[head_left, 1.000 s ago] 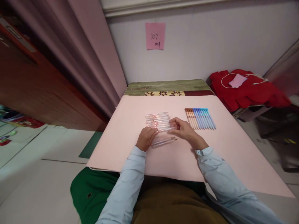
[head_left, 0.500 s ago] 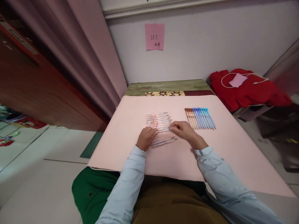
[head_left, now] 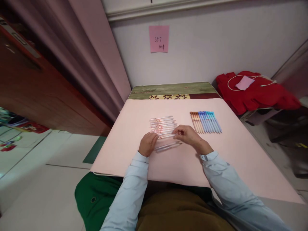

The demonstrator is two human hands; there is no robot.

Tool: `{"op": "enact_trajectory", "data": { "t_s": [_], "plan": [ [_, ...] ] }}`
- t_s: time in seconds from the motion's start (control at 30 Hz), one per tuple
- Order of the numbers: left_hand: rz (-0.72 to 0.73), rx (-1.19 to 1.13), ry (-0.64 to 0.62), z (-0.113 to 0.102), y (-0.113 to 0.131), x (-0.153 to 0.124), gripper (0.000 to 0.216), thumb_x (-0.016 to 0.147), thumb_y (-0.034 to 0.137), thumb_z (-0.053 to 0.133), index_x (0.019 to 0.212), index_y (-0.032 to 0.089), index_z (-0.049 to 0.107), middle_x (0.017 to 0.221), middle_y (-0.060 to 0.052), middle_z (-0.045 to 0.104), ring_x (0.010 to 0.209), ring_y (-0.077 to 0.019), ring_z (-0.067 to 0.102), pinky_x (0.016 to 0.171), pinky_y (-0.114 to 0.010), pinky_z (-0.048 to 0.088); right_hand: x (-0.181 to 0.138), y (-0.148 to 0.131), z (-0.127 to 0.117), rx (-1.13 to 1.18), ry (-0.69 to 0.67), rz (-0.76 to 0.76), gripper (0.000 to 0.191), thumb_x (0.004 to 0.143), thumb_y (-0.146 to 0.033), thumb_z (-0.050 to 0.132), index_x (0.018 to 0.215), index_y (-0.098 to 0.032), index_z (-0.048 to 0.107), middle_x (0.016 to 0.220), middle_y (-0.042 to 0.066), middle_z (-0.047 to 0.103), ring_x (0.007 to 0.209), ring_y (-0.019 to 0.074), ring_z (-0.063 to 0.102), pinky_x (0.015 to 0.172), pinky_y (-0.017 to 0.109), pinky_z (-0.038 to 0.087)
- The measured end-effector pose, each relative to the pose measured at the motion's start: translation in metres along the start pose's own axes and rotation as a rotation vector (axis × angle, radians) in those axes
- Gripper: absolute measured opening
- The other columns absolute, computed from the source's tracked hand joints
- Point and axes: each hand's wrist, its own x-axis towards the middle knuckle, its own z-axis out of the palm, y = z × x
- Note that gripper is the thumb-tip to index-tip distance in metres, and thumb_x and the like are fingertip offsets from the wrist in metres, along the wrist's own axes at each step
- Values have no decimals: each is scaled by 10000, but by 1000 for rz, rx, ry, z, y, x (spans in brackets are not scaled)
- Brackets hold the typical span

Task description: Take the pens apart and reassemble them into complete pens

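Note:
Between my two hands a slim white pen (head_left: 166, 136) lies crosswise at the near side of a row of similar pens. My left hand (head_left: 147, 143) is closed at its left end, thumb and fingers pinched together. At the right end my right hand (head_left: 188, 134) pinches it with thumb and forefinger. Just beyond lies the row of white pens (head_left: 163, 123) with orange-red markings, side by side. Closer to me, a couple of pale pens (head_left: 167, 146) rest at a slight slant, partly behind my hands.
To the right on the pink-covered table (head_left: 125, 144) lies a neat row of brown, blue and light-blue pens (head_left: 205, 122). A red cloth (head_left: 260, 93) with a white cable and a pink paper is beyond the right edge. A pink note (head_left: 159, 39) hangs on the wall.
Both hands have shifted slightly left. The pen between them now stands a little apart from the row, closer to me. The coloured pens have stayed in place.

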Motion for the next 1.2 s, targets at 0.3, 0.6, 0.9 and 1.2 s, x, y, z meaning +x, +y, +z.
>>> {"op": "enact_trajectory", "data": {
  "t_s": [0.3,0.6,0.9,1.2],
  "plan": [
    [-47,99,82,2,1,-1,227,964,307,449,872,208,631,825,-48,639,818,-185,564,765,-338,446,2,-4,-4,-330,115,-2,124,724,-265,746,842,-234,728,813,18,662,711,151,565,626,258,401],
    [-40,70,201,0,5,-1,133,903,296,565,841,213,648,813,-45,643,835,-189,578,768,-338,469,-3,-4,-5,-79,-141,5,243,765,-424,718,817,-188,738,656,7,610,583,128,521,536,243,372],
    [17,-131,92,-5,9,-1,107,853,314,638,828,217,678,747,-37,636,758,-174,571,692,-320,477,-2,-7,-6,-206,-253,-45,98,765,-302,706,783,-213,746,669,-6,619,602,112,531,566,227,356],
    [63,-132,93,-2,3,-1,214,854,339,643,1028,219,675,887,-55,708,832,-185,611,744,-341,515,-4,-21,-3,-142,-105,25,196,852,-355,585,803,-182,662,609,-9,584,561,115,480,533,226,327]
  ]
}}
